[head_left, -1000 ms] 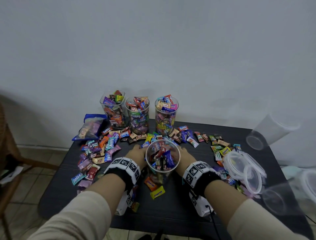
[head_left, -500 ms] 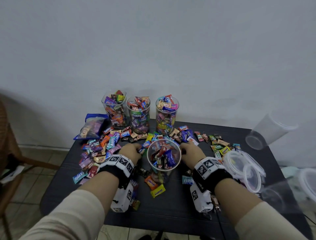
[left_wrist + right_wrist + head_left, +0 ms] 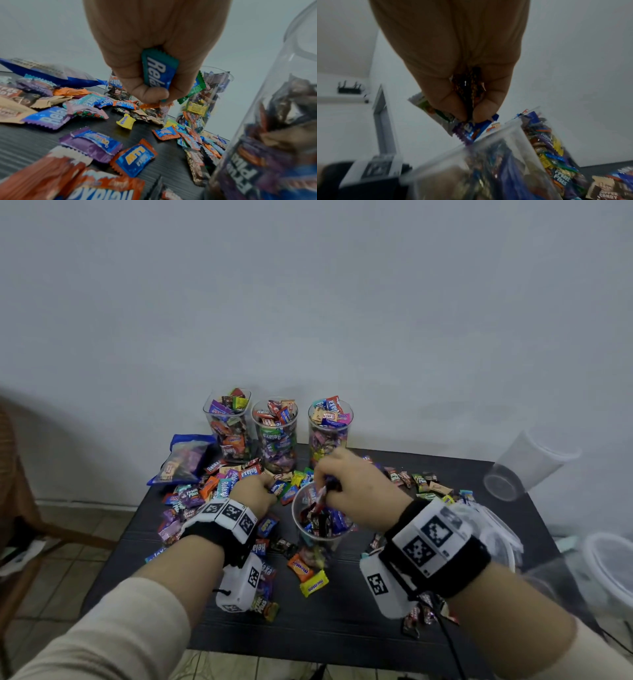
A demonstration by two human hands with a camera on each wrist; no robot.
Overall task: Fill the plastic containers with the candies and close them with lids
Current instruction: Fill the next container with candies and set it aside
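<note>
A clear plastic cup (image 3: pixel 320 537), partly filled with wrapped candies, stands mid-table. My right hand (image 3: pixel 346 484) hovers over its rim, fingers curled round a bunch of candies (image 3: pixel 467 92). My left hand (image 3: pixel 255 489) is down at the loose candy pile (image 3: pixel 212 486) left of the cup, gripping a teal and blue candy (image 3: pixel 158 71) in its curled fingers. Three full cups (image 3: pixel 275 433) stand in a row at the back by the wall. Clear lids (image 3: pixel 500 529) lie at the right, partly hidden behind my right wrist.
A blue candy bag (image 3: pixel 186 455) lies at the back left of the black table (image 3: pixel 342 621). Empty clear containers (image 3: pixel 529 462) sit at the right edge. A few candies (image 3: pixel 306 575) lie in front of the cup. A wicker chair (image 3: pixel 13 501) stands to the left.
My right hand rose from the table beside the cup to above its rim, holding candies. My left hand moved away from the cup to the pile and closed on a candy.
</note>
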